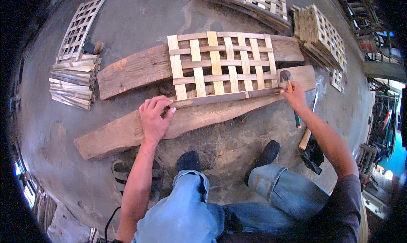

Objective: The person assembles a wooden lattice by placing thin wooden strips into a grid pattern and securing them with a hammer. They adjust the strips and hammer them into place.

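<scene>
A woven lattice panel of pale bamboo strips (215, 65) lies across two thick wooden beams. Along its near edge runs a narrow brownish bamboo strip (220, 99). My left hand (154, 118) grips the left end of this strip, fingers over the top and thumb on the near side. At the panel's right corner, my right hand (293, 95) is closed round a hammer (290, 87) with a dark head and an orange and dark green handle. Its fingertips are close to the strip's right end; whether they also pinch it, I cannot tell.
The near beam (114, 137) and far beam (131, 69) rest on the concrete floor. Loose strips (74, 82) and a lattice panel (82, 27) lie left; stacked panels (320, 35) stand right. A wooden-handled tool (305, 139), black plastic bag (313, 159) and sandals (122, 171) lie nearby.
</scene>
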The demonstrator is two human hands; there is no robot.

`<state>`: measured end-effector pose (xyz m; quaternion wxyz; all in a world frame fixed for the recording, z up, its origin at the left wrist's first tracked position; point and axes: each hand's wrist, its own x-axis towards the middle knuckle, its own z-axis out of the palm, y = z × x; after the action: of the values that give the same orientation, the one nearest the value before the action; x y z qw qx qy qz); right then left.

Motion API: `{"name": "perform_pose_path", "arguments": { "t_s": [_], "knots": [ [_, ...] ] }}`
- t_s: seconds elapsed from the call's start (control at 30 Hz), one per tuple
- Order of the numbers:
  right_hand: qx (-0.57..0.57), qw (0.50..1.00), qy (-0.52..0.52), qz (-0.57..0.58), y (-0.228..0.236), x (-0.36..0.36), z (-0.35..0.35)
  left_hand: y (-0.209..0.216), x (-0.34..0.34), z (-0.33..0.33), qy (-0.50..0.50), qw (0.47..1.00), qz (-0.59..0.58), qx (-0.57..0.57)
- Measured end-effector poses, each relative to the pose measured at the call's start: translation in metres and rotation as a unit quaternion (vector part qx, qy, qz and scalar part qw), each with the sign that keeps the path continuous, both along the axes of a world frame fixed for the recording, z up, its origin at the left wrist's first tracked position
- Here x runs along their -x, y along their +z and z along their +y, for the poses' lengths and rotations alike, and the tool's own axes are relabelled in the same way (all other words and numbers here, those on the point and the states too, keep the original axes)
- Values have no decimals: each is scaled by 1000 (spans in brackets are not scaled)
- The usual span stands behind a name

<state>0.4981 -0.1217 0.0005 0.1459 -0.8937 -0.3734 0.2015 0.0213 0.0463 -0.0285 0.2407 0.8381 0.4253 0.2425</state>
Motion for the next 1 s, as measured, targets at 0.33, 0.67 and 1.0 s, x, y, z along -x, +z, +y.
{"name": "perform_pose_path", "arguments": {
  "t_s": [0.33, 0.67, 1.0],
  "knots": [
    [-24, 995, -42, 84, -4, -19, -5, -5, -3, -1, 3, 1000, -14, -10],
    [-10, 994, -54, 90, 2, -3, 0, -1, 2, -2, 6, 1000, -12, -11],
    [3, 992, -63, 105, 7, -5, -1, 2, -1, -3, 9, 1000, -11, -12]
  ]
}}
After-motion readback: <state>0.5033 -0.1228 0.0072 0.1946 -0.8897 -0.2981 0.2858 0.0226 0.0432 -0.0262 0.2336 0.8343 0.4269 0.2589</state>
